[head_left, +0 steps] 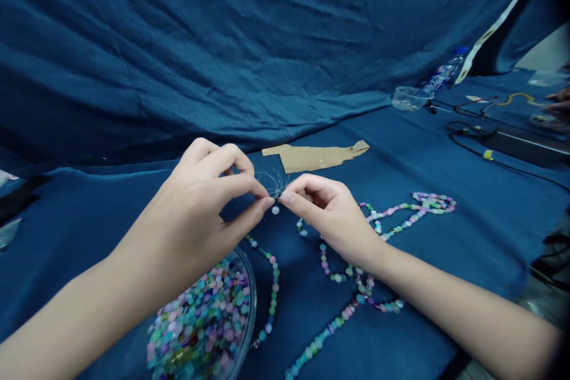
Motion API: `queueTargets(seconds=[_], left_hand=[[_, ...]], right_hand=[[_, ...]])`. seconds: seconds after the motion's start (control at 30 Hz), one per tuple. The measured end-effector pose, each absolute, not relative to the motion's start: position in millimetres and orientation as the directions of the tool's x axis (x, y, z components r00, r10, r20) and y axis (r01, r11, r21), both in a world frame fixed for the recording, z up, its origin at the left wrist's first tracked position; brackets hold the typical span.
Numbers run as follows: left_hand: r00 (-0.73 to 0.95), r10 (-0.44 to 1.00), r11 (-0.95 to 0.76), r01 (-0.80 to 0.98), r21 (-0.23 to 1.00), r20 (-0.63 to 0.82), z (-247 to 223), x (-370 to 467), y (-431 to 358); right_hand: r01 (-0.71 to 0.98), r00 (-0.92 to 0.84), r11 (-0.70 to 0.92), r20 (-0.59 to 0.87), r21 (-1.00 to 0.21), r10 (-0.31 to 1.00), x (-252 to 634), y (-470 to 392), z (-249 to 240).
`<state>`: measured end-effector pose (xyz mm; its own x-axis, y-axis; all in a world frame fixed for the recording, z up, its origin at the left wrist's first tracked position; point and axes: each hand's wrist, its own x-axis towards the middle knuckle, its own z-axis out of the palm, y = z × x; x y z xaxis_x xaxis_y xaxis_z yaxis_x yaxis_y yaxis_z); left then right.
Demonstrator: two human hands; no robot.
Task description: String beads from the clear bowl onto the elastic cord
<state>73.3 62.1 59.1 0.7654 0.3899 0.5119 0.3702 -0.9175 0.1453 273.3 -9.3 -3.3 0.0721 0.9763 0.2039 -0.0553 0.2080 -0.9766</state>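
My left hand [209, 190] and my right hand [327, 208] meet near the middle of the view, thumb and forefinger pinched on each. Between their fingertips is a tuft of fine clear thread [276, 183], its loose strands fanning upward. One pale round bead [275, 210] sits just below the fingertips. Under my right wrist, a long bead string [342, 317] in purple, green and pink winds across the blue cloth. A shorter stretch of beads [273, 285] curves beside a clear bowl [253, 303], which is full of loose multicoloured beads [209, 314]. My left forearm covers part of the bowl.
Beyond my hands lies a torn cardboard strip [312, 158]. At the far right are a clear plastic cup [407, 99], a bottle with a blue cap [445, 71], black cables and a dark flat box [528, 145]. Another person's hand [560, 101] shows at the right edge.
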Motion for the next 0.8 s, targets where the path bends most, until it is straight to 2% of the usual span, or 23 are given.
queueTargets(seconds=[0.13, 0.33, 0.47, 0.67, 0.73, 0.8], left_hand=[[0.753, 0.506, -0.856, 0.377, 0.353, 0.421, 65.1, 72.9, 64.2], [0.683, 0.698, -0.629, 0.443, 0.639, 0.213, 72.5, 71.7, 64.0], [0.657, 0.748, -0.462, 0.41, 0.786, 0.097, 74.0, 72.1, 65.1], [0.65, 0.754, -0.42, 0.365, 0.831, 0.095, 71.2, 75.2, 66.7], [0.65, 0.752, -0.46, 0.394, 0.796, 0.113, 68.4, 75.2, 67.1], [0.644, 0.744, -0.553, 0.441, 0.707, 0.18, 65.5, 74.5, 66.3]], right_hand=[[-0.067, 0.075, 0.207, 0.202, -0.976, 0.976, 274.1, -8.4, -2.9], [-0.058, 0.073, 0.195, 0.19, -0.979, 0.979, 274.6, -8.8, -2.4], [-0.077, 0.038, 0.192, 0.189, -0.978, 0.981, 274.8, -9.9, -1.8], [-0.081, 0.008, 0.178, 0.178, -0.981, 0.984, 274.9, -10.5, -1.8], [-0.08, -0.004, 0.172, 0.173, -0.982, 0.985, 274.7, -10.6, -1.5], [-0.082, -0.014, 0.177, 0.179, -0.981, 0.984, 274.5, -10.7, -1.1]])
